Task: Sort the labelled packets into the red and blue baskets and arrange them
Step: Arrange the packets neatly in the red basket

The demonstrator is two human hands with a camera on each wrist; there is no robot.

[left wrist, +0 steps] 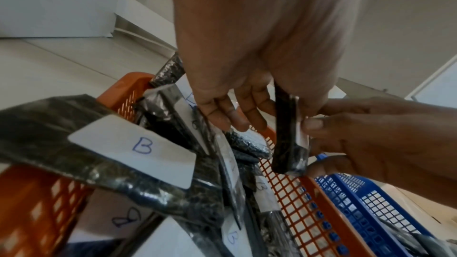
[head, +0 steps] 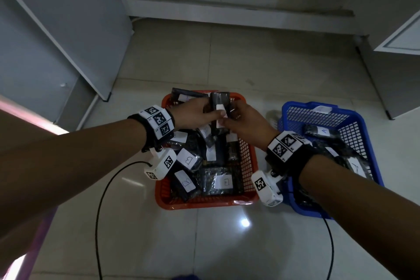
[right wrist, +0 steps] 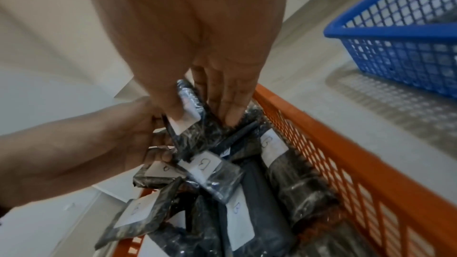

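Observation:
Both hands hold one black packet (head: 220,100) with a white label upright over the far end of the red basket (head: 204,204). My left hand (head: 214,115) pinches it from the left, thumb on the label. From the right, my right hand (head: 229,121) pinches the same packet. The left wrist view shows the packet (left wrist: 287,140) edge-on between the left fingers (left wrist: 257,112) and the right thumb (left wrist: 313,124). Its letter is hidden. Several black packets marked B (head: 188,160) lie jumbled in the red basket. The blue basket (head: 295,105) holds packets marked A (head: 323,131).
The two baskets stand side by side on a pale tiled floor (head: 227,245). Grey cabinets (head: 56,52) flank the spot at left and right, with a wall step behind. Black cables (head: 100,211) trail from both wrist cameras across the floor.

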